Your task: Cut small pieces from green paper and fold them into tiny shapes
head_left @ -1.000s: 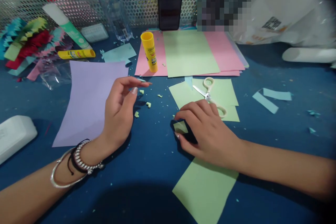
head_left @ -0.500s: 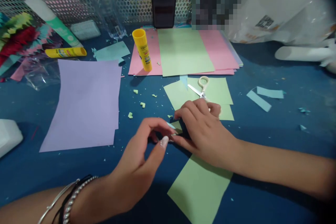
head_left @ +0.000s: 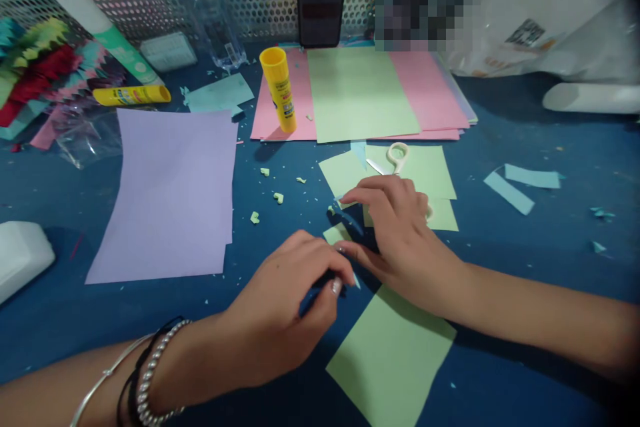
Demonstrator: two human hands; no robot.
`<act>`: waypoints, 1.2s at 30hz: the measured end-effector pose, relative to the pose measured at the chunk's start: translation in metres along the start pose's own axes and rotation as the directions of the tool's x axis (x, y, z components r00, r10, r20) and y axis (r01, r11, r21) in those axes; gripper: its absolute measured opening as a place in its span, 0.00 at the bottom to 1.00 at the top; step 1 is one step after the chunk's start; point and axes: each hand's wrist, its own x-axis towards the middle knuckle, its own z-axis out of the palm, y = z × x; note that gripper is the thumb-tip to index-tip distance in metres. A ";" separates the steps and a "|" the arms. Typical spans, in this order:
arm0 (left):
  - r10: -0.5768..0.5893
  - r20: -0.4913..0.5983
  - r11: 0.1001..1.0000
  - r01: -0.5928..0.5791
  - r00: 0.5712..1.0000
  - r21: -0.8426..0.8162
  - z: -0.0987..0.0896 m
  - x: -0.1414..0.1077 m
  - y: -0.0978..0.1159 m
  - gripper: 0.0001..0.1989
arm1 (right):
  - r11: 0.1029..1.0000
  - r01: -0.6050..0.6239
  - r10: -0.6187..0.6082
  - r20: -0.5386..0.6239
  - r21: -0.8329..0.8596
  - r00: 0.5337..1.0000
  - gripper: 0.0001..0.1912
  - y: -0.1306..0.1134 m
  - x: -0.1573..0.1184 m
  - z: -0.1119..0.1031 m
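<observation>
Tabletop point(head_left: 525, 240) bears bag point(head_left: 505, 20), contents unclear, and green slip point(head_left: 336, 234).

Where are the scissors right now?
In the head view, the scissors lie right of centre on green paper, partly hidden by the right hand, on the near side of the pink sheets.

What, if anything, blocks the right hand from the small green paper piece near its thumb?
Nothing visible does: the right hand has its thumb tip beside the small green paper piece, with the left hand close by.
</observation>
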 end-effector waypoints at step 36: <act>-0.010 0.071 0.998 0.014 0.997 -0.060 -0.015 0.002 -0.002 0.11 | 0.883 0.398 -0.331 -0.273 0.247 0.903 0.06 -0.002 0.003 -0.014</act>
